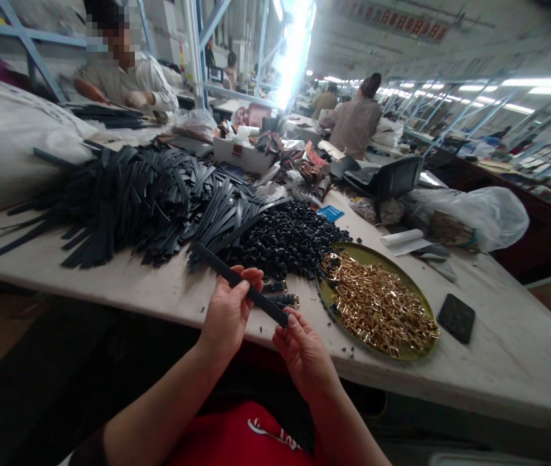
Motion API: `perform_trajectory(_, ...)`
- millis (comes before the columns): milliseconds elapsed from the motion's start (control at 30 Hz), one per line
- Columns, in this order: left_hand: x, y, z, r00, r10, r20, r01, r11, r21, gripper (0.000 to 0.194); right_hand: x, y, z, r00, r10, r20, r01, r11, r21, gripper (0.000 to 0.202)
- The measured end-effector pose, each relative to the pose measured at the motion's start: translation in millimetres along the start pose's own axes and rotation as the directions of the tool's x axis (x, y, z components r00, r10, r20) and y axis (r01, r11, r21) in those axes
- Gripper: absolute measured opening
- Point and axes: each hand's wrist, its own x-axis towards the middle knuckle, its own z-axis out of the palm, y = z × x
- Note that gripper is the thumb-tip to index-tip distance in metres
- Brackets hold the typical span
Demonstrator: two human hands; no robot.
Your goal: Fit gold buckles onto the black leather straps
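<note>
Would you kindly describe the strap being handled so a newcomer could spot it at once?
On the pale worktable, find the big heap of dark straps. Before its right end, the left hand and right hand hold one strap. Unlike those piled, it alone is held, slanting down to the right.

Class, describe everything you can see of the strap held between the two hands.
The strap is black, straight, flat, narrow and leather-like. It slants above the table, its far end toward the pile of straps. The left hand grips it near the middle; the right hand pinches its near end, partly hiding it.
</note>
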Motion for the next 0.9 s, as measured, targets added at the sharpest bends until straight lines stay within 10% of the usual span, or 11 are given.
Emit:
perform_trajectory(167,-17,-19,-12.9,0.978,-0.148,0.149,0.075,0.909,0.410,0.018,0,2,-3,0.999,-0.039,-0.007,0.039,0.999,-0.002,0.034)
perform_trajectory(533,-28,-15,-16.4,0.956,-0.081,0.284,-0.182,0.596,0.782,0.009,10,1,-27,0.975,-0.210,0.067,0.219,0.887,-0.407,0.024)
perform_trajectory(633,-27,-21,-19.0,0.936,-0.195,0.293,-0.106,0.639,0.762,0.010,11,-6,-31,0.985,-0.100,0.139,0.154,0.873,-0.463,0.024)
perform_trajectory(767,-18,-13,-26.9,0.797,-0.503,0.333,0.207,0.747,0.632,0.032,17,-20,-37,0.993,0.043,0.108,-0.002,0.935,-0.354,0.023)
perform_trajectory(900,1,10,-40.2,0.566,-0.771,0.292,0.585,0.625,0.517,0.037,23,-36,-42,0.986,0.137,0.098,-0.100,0.943,-0.317,0.025)
